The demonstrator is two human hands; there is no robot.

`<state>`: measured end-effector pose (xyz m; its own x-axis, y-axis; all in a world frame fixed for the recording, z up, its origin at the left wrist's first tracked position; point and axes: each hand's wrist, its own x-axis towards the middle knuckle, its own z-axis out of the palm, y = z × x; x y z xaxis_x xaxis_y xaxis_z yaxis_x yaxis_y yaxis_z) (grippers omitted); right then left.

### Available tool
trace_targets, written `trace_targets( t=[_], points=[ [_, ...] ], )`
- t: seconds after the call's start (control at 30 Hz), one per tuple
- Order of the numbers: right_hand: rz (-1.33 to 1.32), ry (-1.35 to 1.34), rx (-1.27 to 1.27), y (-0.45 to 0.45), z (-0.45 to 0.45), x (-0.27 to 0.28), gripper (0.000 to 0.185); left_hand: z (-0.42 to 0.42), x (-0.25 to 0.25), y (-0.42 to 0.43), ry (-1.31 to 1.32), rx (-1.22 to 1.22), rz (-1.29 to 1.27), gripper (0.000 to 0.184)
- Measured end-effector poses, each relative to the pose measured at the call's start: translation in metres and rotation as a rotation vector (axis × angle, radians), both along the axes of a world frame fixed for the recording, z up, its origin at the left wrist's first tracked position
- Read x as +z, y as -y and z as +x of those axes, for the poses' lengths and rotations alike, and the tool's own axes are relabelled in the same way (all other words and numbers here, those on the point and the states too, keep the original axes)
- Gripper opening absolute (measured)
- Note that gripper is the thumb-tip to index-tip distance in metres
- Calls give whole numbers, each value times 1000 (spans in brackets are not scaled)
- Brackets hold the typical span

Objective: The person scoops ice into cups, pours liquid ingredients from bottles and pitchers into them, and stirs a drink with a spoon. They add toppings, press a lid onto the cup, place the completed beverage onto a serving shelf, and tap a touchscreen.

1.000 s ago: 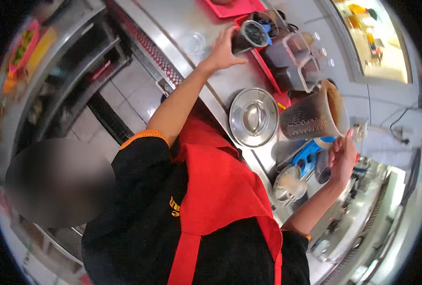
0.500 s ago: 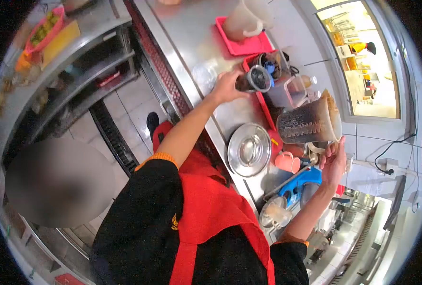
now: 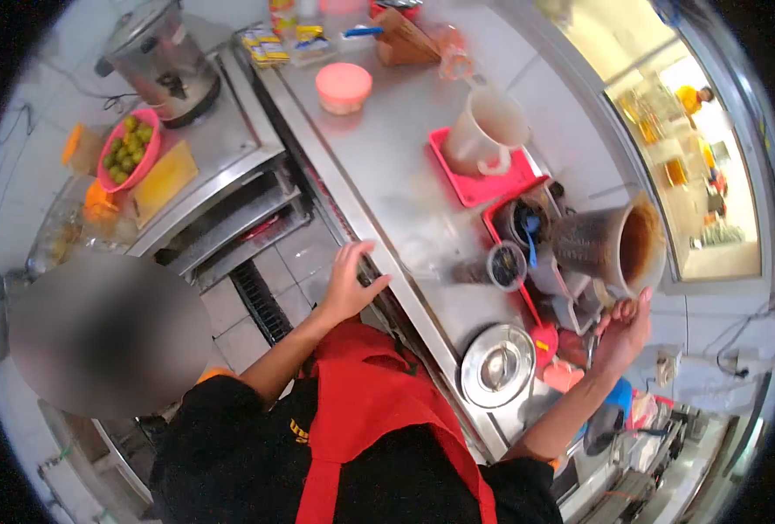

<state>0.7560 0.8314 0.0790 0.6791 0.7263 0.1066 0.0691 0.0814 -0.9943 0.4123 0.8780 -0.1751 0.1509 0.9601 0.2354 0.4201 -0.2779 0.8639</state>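
Note:
My left hand is held over the counter's front edge, fingers apart and nothing in them. To its right, a clear cup with dark contents stands on the steel counter, beside a red tray. My right hand grips the handle of a large brown-stained measuring jug, which is raised and tilted over the containers by the wall. A round steel lid lies on the counter between my two arms.
A second jug stands on a pink tray. Farther left are a pink-lidded tub, a pink basket of green fruit, a yellow board and a steel urn. A blurred patch hides the lower left.
My left hand has let go of the cup and moved left, away from it. My right hand still holds the jug. The view has shifted, showing more of the counter's far left part.

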Motion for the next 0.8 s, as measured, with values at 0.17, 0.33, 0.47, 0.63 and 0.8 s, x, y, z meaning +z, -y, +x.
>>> trace_targets(
  t=[0.17,0.33,0.47,0.63,0.8],
  points=[
    [80,-40,142,-11,-69,-14,38,-96,-72,65,-167,-286,-977,85],
    [-78,22,613,-49,-169,-64,36,-169,-127,198,340,-339,-1572,99],
    [-112,24,1054,-52,-287,-78,33,-211,-91,307,604,-34,-1765,123],
    [-252,-47,1460,-44,-439,-77,32,-209,-129,415,1097,309,-1535,113],
    [-48,86,1743,-20,-679,-58,36,-240,-152,487,1494,561,-1215,104]
  ],
)
